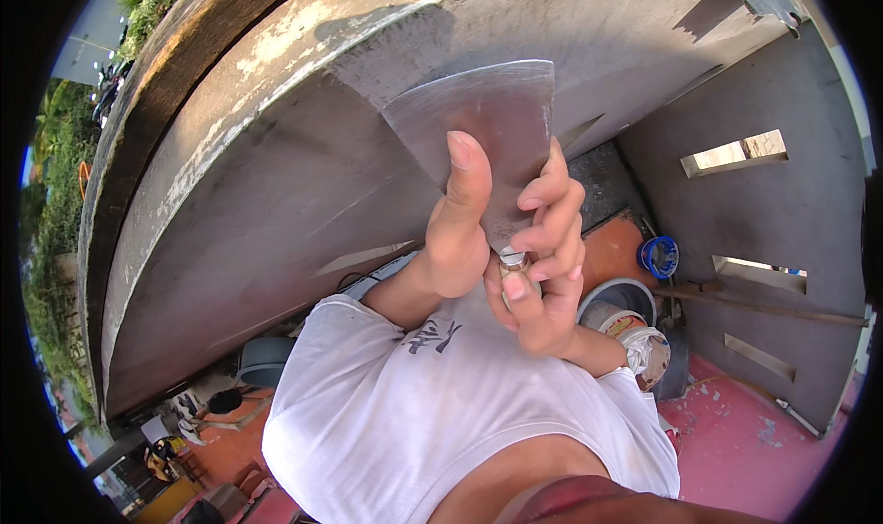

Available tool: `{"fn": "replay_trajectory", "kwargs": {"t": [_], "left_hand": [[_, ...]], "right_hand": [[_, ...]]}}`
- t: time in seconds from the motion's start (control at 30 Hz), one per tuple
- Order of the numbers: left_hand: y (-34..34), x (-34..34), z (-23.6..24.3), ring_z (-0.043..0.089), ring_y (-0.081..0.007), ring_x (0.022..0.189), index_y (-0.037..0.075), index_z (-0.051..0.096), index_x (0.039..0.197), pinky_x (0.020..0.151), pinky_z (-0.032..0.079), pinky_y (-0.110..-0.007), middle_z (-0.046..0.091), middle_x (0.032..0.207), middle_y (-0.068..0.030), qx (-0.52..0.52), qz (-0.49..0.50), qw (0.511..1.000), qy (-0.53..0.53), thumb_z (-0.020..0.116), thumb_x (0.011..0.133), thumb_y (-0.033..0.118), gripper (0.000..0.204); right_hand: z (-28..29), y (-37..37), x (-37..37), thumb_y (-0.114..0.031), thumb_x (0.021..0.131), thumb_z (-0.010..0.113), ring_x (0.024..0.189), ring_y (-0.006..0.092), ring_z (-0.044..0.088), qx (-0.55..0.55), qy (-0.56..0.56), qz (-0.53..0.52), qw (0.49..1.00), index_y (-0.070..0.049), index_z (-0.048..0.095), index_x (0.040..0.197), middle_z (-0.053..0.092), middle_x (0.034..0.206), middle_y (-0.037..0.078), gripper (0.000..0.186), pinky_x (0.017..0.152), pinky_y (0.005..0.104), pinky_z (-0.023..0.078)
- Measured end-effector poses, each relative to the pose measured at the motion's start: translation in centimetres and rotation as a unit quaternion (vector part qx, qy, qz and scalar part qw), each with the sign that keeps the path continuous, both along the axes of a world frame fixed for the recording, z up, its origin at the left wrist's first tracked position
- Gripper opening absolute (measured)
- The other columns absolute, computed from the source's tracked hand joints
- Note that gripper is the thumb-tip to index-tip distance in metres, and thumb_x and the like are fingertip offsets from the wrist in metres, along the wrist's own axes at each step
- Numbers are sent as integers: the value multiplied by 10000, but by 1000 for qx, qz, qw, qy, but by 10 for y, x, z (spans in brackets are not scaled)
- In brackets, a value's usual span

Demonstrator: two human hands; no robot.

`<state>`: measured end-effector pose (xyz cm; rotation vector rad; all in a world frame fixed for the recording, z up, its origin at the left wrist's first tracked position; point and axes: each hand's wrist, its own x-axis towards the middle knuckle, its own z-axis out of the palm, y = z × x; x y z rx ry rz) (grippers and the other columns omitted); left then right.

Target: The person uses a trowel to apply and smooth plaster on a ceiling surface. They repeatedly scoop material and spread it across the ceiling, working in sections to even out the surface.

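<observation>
A putty knife (pixel 501 119) with a broad, flared metal blade is raised in front of my chest, its wide edge upward. My right hand (pixel 550 290) is closed around its short handle, just below the metal collar, with the fingertips curled toward the blade's base. Against the blade's left side rests my left hand (pixel 457 234), thumb extended up along the front face. The fingers of that hand are hidden behind the metal, and it appears to grip the blade. Behind the blade is a grey plastered surface (pixel 276 175) with a worn, pale edge.
At the right stands a grey wall (pixel 736 221) with slots. Buckets (pixel 639 326), a grey basin (pixel 618 294) and a blue round container (pixel 659 256) sit near my right arm. A wooden pole (pixel 763 303) crosses above the pink floor (pixel 736 441). A curved wooden edge (pixel 152 129) runs along the left.
</observation>
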<state>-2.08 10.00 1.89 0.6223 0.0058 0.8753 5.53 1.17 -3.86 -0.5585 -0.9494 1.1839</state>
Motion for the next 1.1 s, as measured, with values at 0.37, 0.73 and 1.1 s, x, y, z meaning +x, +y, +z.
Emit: {"fn": "replay_trajectory", "kwargs": {"t": [0.37, 0.73, 1.1], "left_hand": [[1, -1, 12, 441, -133, 444, 91, 318, 760, 479, 459, -306, 378, 561, -5, 38, -10, 999, -23, 149, 902, 785, 728], [-1, -3, 20, 459, -141, 427, 94, 318, 754, 504, 488, -323, 373, 548, -6, 29, -5, 999, -19, 130, 902, 789, 735], [2, 1, 25, 452, -149, 416, 104, 334, 770, 499, 490, -344, 373, 554, -1, 39, -16, 996, -78, 150, 916, 775, 711]], "right_hand": [[7, -3, 2, -99, 863, 578, 1175, 215, 333, 7, 13, -5, 1000, -78, 404, 1035, 347, 1350, 200, 246, 982, 384, 327], [13, -1, -5, -68, 884, 550, 1029, 183, 381, 25, 22, -14, 999, -62, 415, 1041, 356, 1343, 217, 208, 887, 357, 361], [19, 7, -7, -37, 904, 522, 884, 151, 429, 54, 34, -25, 998, -46, 426, 1047, 366, 1336, 233, 173, 792, 330, 395]]}}
